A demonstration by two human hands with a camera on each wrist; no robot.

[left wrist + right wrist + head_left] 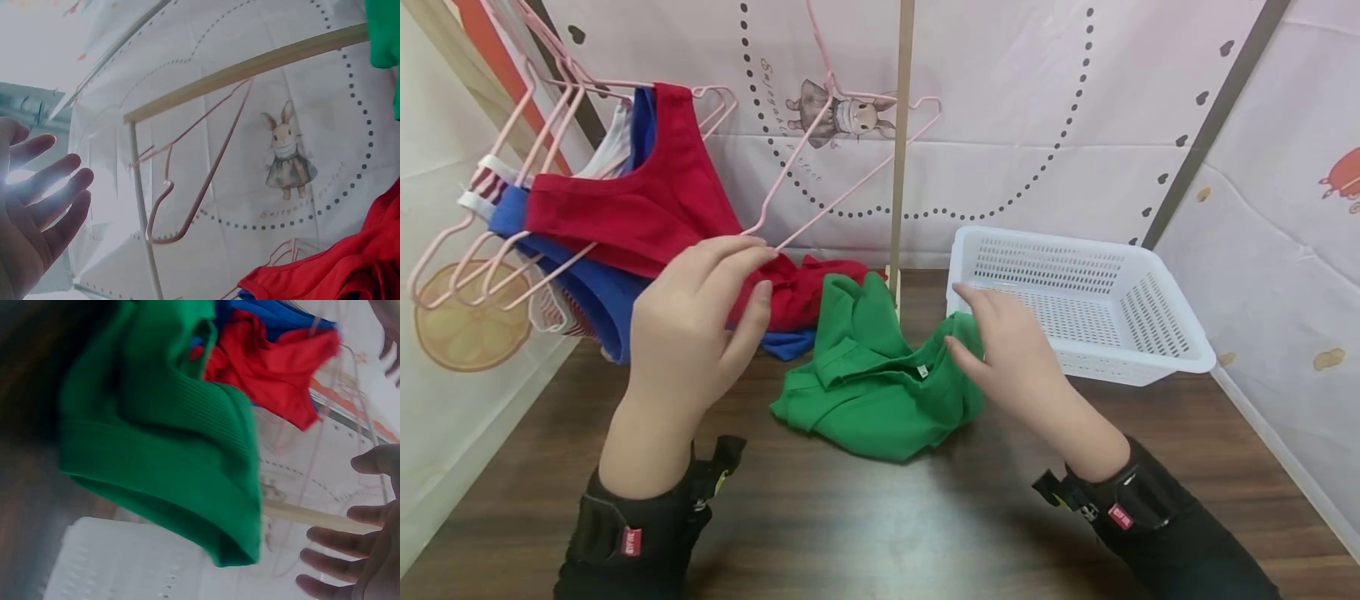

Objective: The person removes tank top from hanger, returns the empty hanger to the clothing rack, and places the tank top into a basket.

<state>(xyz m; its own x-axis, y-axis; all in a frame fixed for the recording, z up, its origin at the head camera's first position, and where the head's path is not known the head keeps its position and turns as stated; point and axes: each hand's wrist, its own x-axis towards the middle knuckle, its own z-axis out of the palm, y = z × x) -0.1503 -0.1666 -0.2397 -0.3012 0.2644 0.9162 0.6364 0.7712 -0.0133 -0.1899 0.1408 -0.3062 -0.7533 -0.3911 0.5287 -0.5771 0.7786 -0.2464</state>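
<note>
A crumpled green knit garment (880, 408) lies on the table between the two hands, its small white neck label showing. My right hand (1015, 358) is over its right edge, fingers spread and apart from the cloth in the right wrist view. My left hand (700, 308) is raised to the left of it, in front of a red tank top (677, 183). In the left wrist view its fingers are loosely extended and grip nothing. Behind it hangs a bare pink hanger (209, 181), its lower end overlapped by the left fingertips in the head view.
Blue and striped tops hang behind the red one on pink hangers (490, 275) at the left. A wooden bar (901, 125) runs above the table's middle. At the back right stands a white perforated basket (1165, 333) on the brown wooden table (880, 533).
</note>
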